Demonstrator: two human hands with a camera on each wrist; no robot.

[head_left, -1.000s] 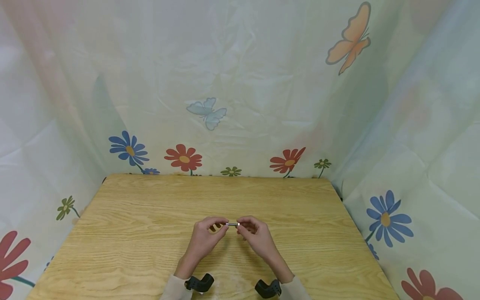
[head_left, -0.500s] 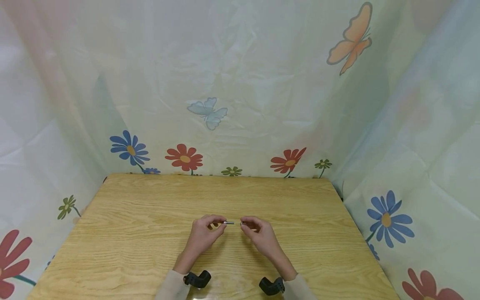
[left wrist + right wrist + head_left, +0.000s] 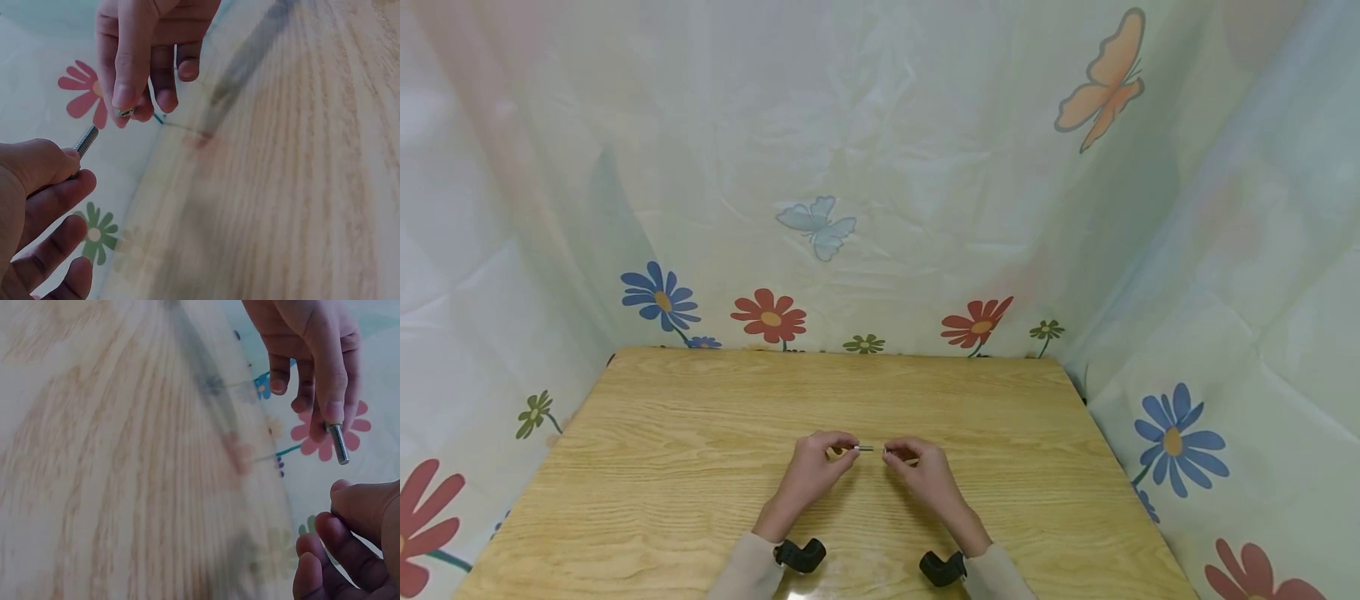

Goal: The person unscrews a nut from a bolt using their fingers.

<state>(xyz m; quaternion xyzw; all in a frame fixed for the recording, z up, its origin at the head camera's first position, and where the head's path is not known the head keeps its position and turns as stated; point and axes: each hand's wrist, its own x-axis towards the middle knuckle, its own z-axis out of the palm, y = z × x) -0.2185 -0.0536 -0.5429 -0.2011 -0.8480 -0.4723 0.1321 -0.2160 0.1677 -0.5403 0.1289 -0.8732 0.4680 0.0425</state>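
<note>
My left hand (image 3: pixel 817 468) pinches a silver threaded bolt (image 3: pixel 866 448) between thumb and forefinger, its shank sticking out to the right. In the left wrist view the thread of the bolt (image 3: pixel 87 141) shows clearly past the thumb, while its head end is covered by the fingers. Facing it, my right hand (image 3: pixel 927 475) pinches a small metal nut (image 3: pixel 125 113) at its fingertips, mostly covered by the thumb. A short gap separates the bolt's end from the nut. In the right wrist view, the bolt (image 3: pixel 339 445) points toward the right hand (image 3: pixel 356 540). Both hands are above the table.
The wooden table (image 3: pixel 737 400) lies beneath both hands. A pale curtain (image 3: pixel 910 167) printed with flowers and butterflies stands behind it and on both sides. A black wrist camera (image 3: pixel 801 555) is strapped to each forearm.
A second ago the bolt reached to the right hand's fingertips. The hands then drew apart, baring the bolt's end, and the gap has stayed since, with both hands shifting slightly to the right.
</note>
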